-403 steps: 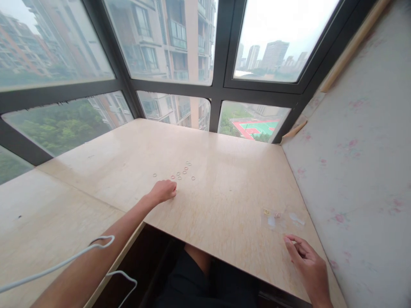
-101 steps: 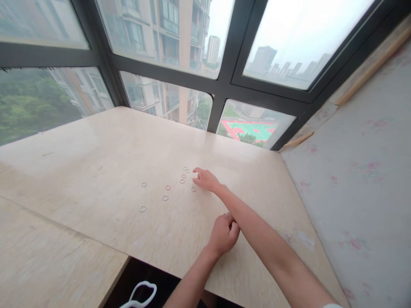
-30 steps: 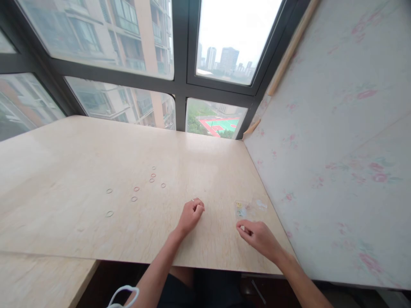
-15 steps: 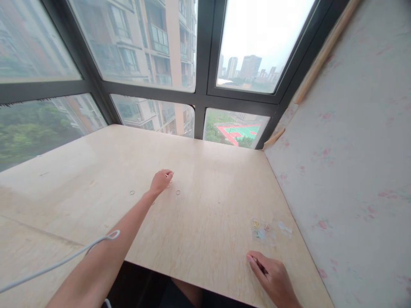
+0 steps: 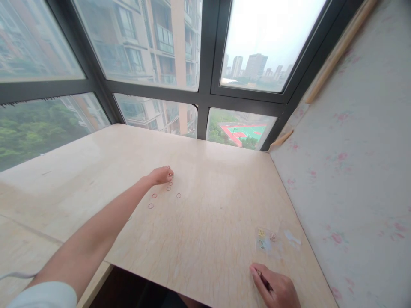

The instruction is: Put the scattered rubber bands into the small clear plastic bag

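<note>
Several small rubber rings (image 5: pixel 165 192) lie scattered in the middle of the pale wooden tabletop (image 5: pixel 212 222). My left hand (image 5: pixel 161 175) reaches far out to them, its fingers curled together over the farthest rings; what they pinch is too small to name. My right hand (image 5: pixel 276 290) rests near the table's front right edge, its fingers closed on something thin and dark that I cannot name. Just beyond it lies a small clear plastic bag (image 5: pixel 269 240) holding a few coloured rings.
Large dark-framed windows (image 5: pixel 205 92) line the far side of the table. A floral papered wall (image 5: pixel 353 179) runs along the right. A second lower board (image 5: pixel 19 239) adjoins the table at the left.
My left hand has crept a little farther onto the far rings. My right hand has slid slightly down the front edge. The head has shifted a little.
</note>
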The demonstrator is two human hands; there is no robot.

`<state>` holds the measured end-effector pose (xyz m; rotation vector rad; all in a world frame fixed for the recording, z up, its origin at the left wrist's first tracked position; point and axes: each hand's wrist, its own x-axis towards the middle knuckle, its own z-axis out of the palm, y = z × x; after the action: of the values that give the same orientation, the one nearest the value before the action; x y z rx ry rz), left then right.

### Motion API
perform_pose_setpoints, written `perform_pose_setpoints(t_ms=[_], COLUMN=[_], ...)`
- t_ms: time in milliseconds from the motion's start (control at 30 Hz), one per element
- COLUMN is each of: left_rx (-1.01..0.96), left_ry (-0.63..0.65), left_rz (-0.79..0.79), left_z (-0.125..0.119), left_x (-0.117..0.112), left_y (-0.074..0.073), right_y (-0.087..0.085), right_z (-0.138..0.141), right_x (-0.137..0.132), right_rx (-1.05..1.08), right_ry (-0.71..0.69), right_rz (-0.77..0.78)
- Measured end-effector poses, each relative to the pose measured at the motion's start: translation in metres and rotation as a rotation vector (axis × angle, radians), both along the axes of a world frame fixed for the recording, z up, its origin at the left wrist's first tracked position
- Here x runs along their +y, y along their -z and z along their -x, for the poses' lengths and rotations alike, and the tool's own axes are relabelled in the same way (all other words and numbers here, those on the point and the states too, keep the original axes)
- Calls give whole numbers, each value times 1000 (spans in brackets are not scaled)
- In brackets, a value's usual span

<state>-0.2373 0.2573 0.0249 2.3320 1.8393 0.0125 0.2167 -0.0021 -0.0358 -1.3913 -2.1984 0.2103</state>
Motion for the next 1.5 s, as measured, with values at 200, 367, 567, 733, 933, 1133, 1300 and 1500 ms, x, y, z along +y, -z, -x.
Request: perform_pose_setpoints(t_ms=[200,367,567,733,933,1133,1300,1500], left_rx=[95,141,138,66,-128,-451,-463,-388], left_ry=[46,51,26,-17,71,384,649,767], left_rz=[15,5,-21,-89,-186,-184,-102,-46], left_z=[-8,-15,-18,-28,-87,-186,-258,-306], left_x=[3,2,-3,-11,-29,-70,-112,-129], left_y=[-6,-7,-9,-14,-25,-29,-30,-21], right_y=[-3,-6,-7,-8,-14,-21,-23,-21], right_z=[3,5,6,6,8,10,9,8], right_x=[1,1,0,-1,-2,-3,-3,-1], right_rx=[17,7,1,11,27,36,27,62], right_ry=[10,12,5,12,22,47,64,52], right_rz=[-34,-51,-35,-24,50,106,116,92])
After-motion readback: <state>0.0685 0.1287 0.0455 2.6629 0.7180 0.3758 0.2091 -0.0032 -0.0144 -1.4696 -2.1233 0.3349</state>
